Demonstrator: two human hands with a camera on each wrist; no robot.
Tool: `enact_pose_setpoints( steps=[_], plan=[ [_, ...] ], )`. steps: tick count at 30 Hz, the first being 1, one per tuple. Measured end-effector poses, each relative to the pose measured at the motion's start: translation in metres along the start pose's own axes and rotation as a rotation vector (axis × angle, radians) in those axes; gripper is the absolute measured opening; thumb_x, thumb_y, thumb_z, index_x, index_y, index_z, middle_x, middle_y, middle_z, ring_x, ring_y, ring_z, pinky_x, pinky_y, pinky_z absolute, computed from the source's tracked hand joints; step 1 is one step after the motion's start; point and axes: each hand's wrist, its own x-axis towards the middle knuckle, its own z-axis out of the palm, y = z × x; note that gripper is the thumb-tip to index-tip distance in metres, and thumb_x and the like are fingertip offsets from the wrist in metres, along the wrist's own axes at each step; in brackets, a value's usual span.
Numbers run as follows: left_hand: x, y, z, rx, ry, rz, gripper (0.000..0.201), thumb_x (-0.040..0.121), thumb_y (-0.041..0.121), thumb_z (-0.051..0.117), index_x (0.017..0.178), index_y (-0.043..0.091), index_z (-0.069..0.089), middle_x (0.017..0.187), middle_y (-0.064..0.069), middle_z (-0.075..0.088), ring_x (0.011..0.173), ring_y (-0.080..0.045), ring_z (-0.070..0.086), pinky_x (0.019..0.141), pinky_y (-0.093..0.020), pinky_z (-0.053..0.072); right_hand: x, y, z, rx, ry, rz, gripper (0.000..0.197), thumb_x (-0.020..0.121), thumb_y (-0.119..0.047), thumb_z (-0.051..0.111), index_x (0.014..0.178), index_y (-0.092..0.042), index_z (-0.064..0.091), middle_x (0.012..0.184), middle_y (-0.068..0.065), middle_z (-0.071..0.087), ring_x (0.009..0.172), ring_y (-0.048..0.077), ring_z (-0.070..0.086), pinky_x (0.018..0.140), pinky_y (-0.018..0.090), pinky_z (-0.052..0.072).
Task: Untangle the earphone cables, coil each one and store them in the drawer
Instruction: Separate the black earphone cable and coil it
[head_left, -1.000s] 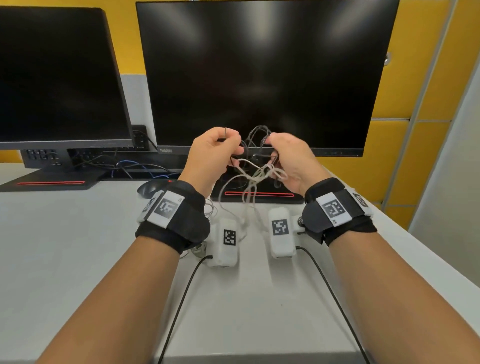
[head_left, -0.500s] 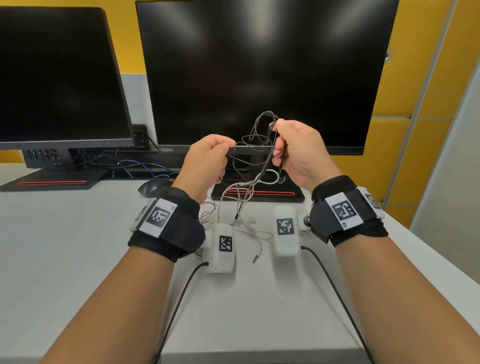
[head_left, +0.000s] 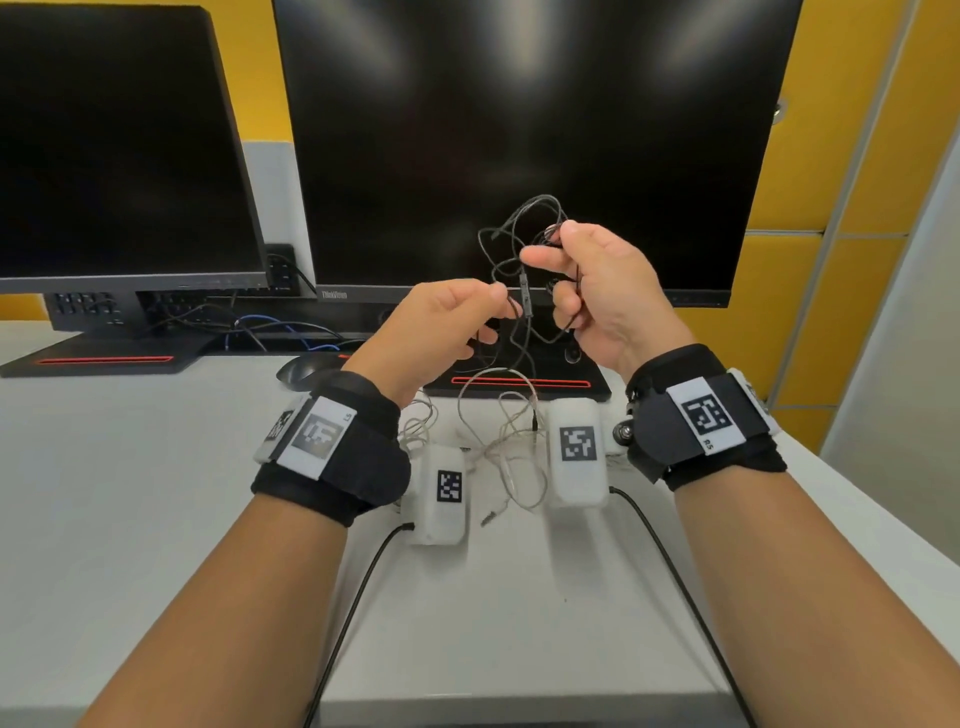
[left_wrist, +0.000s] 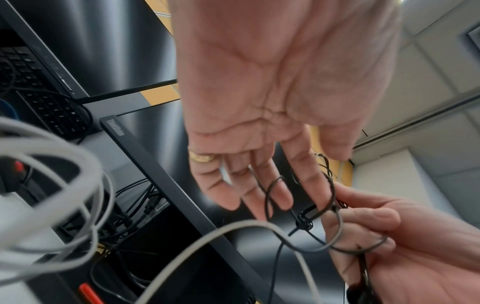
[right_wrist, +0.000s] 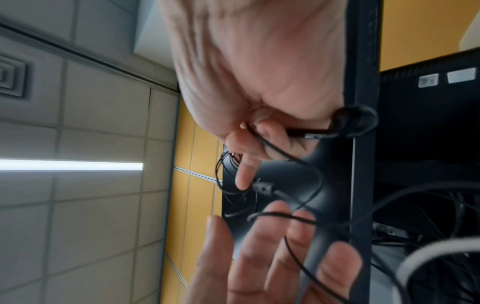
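Note:
A black earphone cable (head_left: 525, 291) hangs in loose loops between my hands, lifted in front of the big monitor. My right hand (head_left: 563, 275) grips it with curled fingers, and a black earbud (right_wrist: 353, 121) sticks out beside the palm. My left hand (head_left: 485, 312) is lower and to the left; its fingers (left_wrist: 262, 191) lie nearly straight and spread, with the black loops draped across them. A white earphone cable (head_left: 498, 436) lies loose on the desk (head_left: 130, 493) below the hands, apart from the black one. No drawer is in view.
Two dark monitors stand at the back, the larger (head_left: 519, 130) right behind the hands, its stand base (head_left: 519, 387) beneath them. A black mouse (head_left: 301, 371) sits left of the base. The desk's right edge (head_left: 857, 499) runs beside yellow cabinets (head_left: 810, 312).
The white cable has slipped out of the tangle and dropped onto the desk. My right hand has lifted with the black cable, and my left hand has sunk and loosened its fingers.

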Motion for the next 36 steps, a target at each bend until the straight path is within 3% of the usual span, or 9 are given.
enact_pose_setpoints(
  steps=[4, 9, 12, 15, 19, 23, 26, 32, 36],
  plan=[
    [-0.005, 0.002, 0.004, 0.137, -0.14, -0.01, 0.024, 0.087, 0.047, 0.061, 0.095, 0.028, 0.072, 0.095, 0.007, 0.07, 0.087, -0.002, 0.063, 0.08, -0.021, 0.048, -0.002, -0.002, 0.0, 0.04, -0.066, -0.044, 0.019, 0.104, -0.026, 0.041, 0.102, -0.019, 0.059, 0.104, 0.001, 0.074, 0.045, 0.006, 0.039, 0.043, 0.018, 0.035],
    [-0.002, -0.003, 0.003, 0.178, -0.12, -0.042, 0.009, 0.086, 0.016, 0.07, 0.09, 0.01, 0.065, 0.085, -0.011, 0.068, 0.075, -0.017, 0.061, 0.079, -0.037, 0.056, -0.003, -0.004, 0.001, 0.063, -0.108, -0.131, 0.02, 0.104, -0.027, 0.041, 0.105, -0.021, 0.06, 0.107, 0.0, 0.072, 0.042, 0.005, 0.038, 0.041, 0.017, 0.034],
    [-0.002, -0.002, 0.001, -0.021, -0.096, -0.084, 0.006, 0.09, 0.004, 0.063, 0.092, 0.01, 0.064, 0.079, -0.009, 0.067, 0.073, -0.015, 0.065, 0.07, -0.026, 0.059, -0.002, -0.002, 0.0, -0.114, -0.031, -0.125, 0.017, 0.102, -0.024, 0.046, 0.1, -0.022, 0.063, 0.087, 0.0, 0.069, 0.042, 0.005, 0.04, 0.041, 0.018, 0.034],
    [0.001, 0.001, -0.001, -0.103, 0.022, -0.056, 0.013, 0.091, 0.004, 0.061, 0.099, 0.013, 0.065, 0.079, -0.006, 0.069, 0.067, -0.008, 0.066, 0.064, -0.02, 0.057, 0.0, 0.003, -0.002, -0.282, 0.016, -0.091, 0.016, 0.1, -0.022, 0.048, 0.096, -0.021, 0.064, 0.068, -0.002, 0.055, 0.045, 0.006, 0.042, 0.042, 0.02, 0.036],
    [0.002, 0.004, 0.0, -0.087, 0.103, -0.012, 0.013, 0.096, 0.01, 0.056, 0.097, 0.016, 0.067, 0.085, -0.002, 0.07, 0.063, -0.006, 0.064, 0.061, -0.019, 0.056, -0.001, 0.003, -0.003, -0.408, -0.025, -0.006, 0.018, 0.1, -0.026, 0.047, 0.093, -0.023, 0.064, 0.073, -0.001, 0.06, 0.066, 0.012, 0.059, 0.065, 0.03, 0.051],
    [0.006, 0.013, 0.001, -0.093, 0.117, -0.001, 0.018, 0.097, 0.009, 0.053, 0.107, 0.013, 0.066, 0.095, -0.005, 0.069, 0.07, -0.007, 0.066, 0.063, -0.019, 0.057, -0.004, 0.007, -0.003, -0.571, -0.09, 0.105, 0.019, 0.098, -0.032, 0.05, 0.094, -0.026, 0.067, 0.089, 0.001, 0.063, 0.087, 0.018, 0.061, 0.079, 0.039, 0.051],
    [0.005, 0.022, 0.001, -0.119, 0.092, 0.006, 0.024, 0.1, 0.006, 0.046, 0.114, 0.014, 0.063, 0.101, -0.002, 0.067, 0.077, -0.008, 0.066, 0.066, -0.019, 0.057, -0.004, 0.008, -0.002, -0.668, -0.082, 0.14, 0.018, 0.098, -0.033, 0.051, 0.099, -0.026, 0.068, 0.095, 0.0, 0.059, 0.088, 0.016, 0.055, 0.074, 0.035, 0.049],
    [0.009, 0.032, 0.003, -0.149, 0.106, -0.091, 0.025, 0.096, 0.001, 0.049, 0.116, 0.016, 0.051, 0.1, -0.011, 0.068, 0.07, -0.012, 0.064, 0.06, -0.021, 0.057, -0.003, 0.01, -0.011, -0.722, -0.019, 0.119, 0.019, 0.099, -0.024, 0.05, 0.097, -0.017, 0.067, 0.073, 0.001, 0.05, 0.061, 0.012, 0.045, 0.052, 0.023, 0.037],
    [0.011, 0.037, -0.001, -0.152, 0.137, -0.078, 0.023, 0.096, -0.001, 0.045, 0.11, 0.013, 0.058, 0.101, -0.011, 0.069, 0.068, -0.01, 0.065, 0.059, -0.019, 0.055, -0.005, 0.012, -0.016, -0.645, 0.074, 0.202, 0.009, 0.1, -0.019, 0.052, 0.103, -0.014, 0.059, 0.077, 0.005, 0.056, 0.062, 0.013, 0.055, 0.045, 0.02, 0.044]
  ],
)
